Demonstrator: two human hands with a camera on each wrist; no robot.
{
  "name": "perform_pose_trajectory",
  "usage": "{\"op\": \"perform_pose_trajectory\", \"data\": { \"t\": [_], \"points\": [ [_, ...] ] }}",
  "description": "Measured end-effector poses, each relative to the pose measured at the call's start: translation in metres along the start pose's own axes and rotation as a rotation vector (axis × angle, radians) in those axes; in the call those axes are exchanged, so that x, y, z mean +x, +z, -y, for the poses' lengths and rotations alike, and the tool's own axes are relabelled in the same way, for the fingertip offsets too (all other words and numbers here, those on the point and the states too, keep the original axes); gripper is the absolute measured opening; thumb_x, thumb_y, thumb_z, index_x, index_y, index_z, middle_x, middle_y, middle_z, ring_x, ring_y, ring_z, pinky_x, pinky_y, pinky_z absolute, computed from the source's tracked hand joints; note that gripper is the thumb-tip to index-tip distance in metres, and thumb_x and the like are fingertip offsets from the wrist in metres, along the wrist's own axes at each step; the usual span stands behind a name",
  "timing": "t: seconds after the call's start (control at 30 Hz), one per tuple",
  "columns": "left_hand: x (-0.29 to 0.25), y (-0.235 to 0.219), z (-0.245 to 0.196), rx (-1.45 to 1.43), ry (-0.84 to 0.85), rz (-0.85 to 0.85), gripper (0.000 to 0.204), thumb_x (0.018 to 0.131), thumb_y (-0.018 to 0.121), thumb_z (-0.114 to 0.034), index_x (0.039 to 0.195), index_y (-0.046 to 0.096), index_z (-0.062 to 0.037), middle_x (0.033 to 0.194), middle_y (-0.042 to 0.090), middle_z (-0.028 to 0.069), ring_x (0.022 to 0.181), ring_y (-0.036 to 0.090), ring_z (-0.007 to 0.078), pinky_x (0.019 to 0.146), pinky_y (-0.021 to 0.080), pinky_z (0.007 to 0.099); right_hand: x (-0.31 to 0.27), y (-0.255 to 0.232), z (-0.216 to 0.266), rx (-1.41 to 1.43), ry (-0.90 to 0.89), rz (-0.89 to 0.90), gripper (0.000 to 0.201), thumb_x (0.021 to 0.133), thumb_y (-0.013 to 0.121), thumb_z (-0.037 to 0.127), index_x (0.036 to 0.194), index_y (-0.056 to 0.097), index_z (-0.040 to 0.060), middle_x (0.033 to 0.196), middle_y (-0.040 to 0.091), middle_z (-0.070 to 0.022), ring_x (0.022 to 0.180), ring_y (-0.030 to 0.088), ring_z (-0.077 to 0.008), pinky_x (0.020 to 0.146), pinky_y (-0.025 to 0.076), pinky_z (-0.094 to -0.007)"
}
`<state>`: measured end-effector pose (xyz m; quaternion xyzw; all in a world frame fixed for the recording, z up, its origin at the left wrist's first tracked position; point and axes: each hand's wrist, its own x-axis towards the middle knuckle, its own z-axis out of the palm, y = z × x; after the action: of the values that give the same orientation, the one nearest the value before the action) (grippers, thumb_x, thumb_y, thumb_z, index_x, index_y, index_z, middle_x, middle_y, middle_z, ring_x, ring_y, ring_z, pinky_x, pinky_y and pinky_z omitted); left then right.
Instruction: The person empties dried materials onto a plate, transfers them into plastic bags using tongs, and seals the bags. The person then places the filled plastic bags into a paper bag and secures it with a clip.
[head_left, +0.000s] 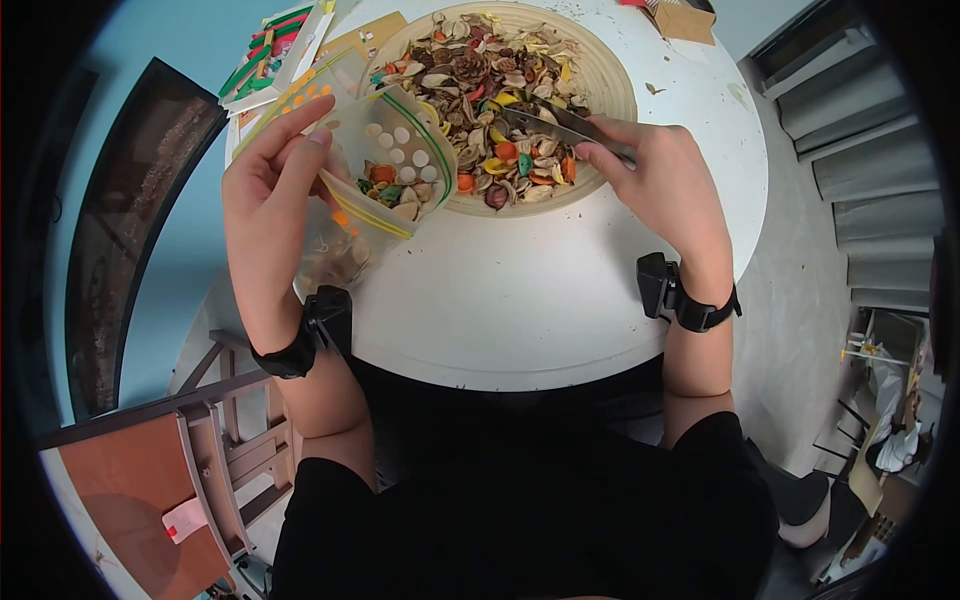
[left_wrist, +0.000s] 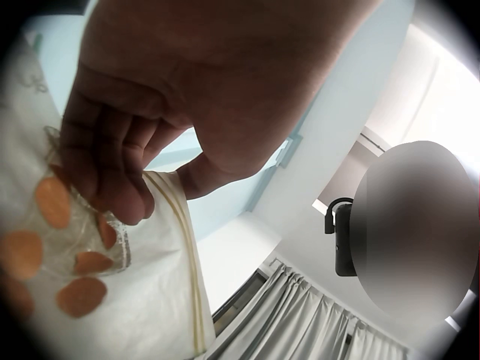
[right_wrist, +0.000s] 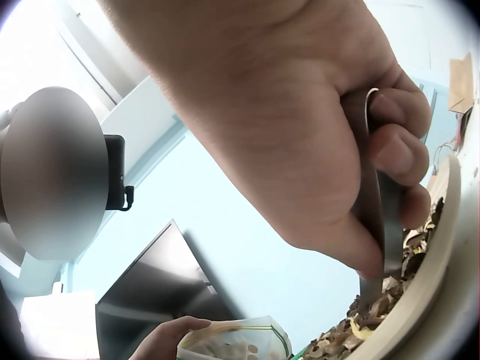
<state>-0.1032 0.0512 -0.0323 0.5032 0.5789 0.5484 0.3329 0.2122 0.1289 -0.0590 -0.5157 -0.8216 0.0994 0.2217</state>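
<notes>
My left hand (head_left: 270,200) pinches the edge of a clear zip bag (head_left: 370,207), its mouth spread toward the plate. Orange dots mark one side of this bag (left_wrist: 154,300) in the left wrist view, and dried petals (head_left: 385,178) lie inside it. In my right hand (head_left: 665,185) is a pair of metal tongs (head_left: 548,127), fingers wrapped around the arms. The tips reach into a heap of potpourri (head_left: 480,70) on a round wooden plate (head_left: 618,90). From the right wrist, the tongs (right_wrist: 391,225) point down into the pile.
The plate stands on a round white table (head_left: 500,300). Back left is a white box (head_left: 270,60) with green and red pieces. A brown cardboard box (head_left: 685,20) sits at the back right edge. Small crumbs dot the tabletop.
</notes>
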Motion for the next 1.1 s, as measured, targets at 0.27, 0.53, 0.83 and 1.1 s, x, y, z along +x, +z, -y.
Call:
{"op": "perform_pose_trajectory", "data": {
  "t": [0.27,0.53,0.83,1.1],
  "points": [
    [0.0,0.0,0.002,-0.004,0.005,0.016,0.033,0.1,0.061,-0.01,0.129,0.068,0.0029,0.075,0.065,0.0007,0.066,0.06,0.0063,0.06,0.049,0.0229,0.001,-0.004,0.005,0.279,-0.014,-0.154,0.036,0.09,0.078,0.025,0.118,0.076,0.0033,0.064,0.065,-0.0158,0.048,0.054,-0.0185,0.052,0.045,-0.0297],
    [0.0,-0.001,0.0,0.004,0.005,0.003,0.033,0.099,0.062,-0.01,0.129,0.068,0.0028,0.076,0.066,0.0008,0.067,0.06,0.0064,0.06,0.049,0.023,0.002,-0.001,0.008,0.617,-0.043,-0.101,0.04,0.092,0.077,0.025,0.125,0.072,0.0019,0.068,0.064,-0.005,0.058,0.045,-0.0044,0.052,0.037,-0.0232],
    [0.0,-0.006,0.005,-0.025,0.006,-0.003,0.033,0.099,0.063,-0.011,0.129,0.067,0.0033,0.074,0.064,0.0001,0.064,0.059,0.0063,0.058,0.049,0.0229,0.002,-0.031,-0.016,0.194,0.295,0.159,0.047,0.093,0.072,0.04,0.119,0.075,0.0003,0.062,0.06,-0.0109,0.056,0.052,-0.015,0.06,0.047,-0.0317],
    [-0.001,-0.005,0.001,-0.004,-0.01,-0.025,0.034,0.099,0.063,-0.01,0.129,0.067,0.0043,0.074,0.064,0.0003,0.062,0.058,0.0064,0.058,0.048,0.0228,-0.005,-0.01,-0.003,-0.026,0.133,0.033,0.041,0.09,0.075,0.036,0.115,0.077,0.0027,0.078,0.072,-0.0238,0.075,0.074,-0.0332,0.072,0.057,-0.0389]
  ]
}}
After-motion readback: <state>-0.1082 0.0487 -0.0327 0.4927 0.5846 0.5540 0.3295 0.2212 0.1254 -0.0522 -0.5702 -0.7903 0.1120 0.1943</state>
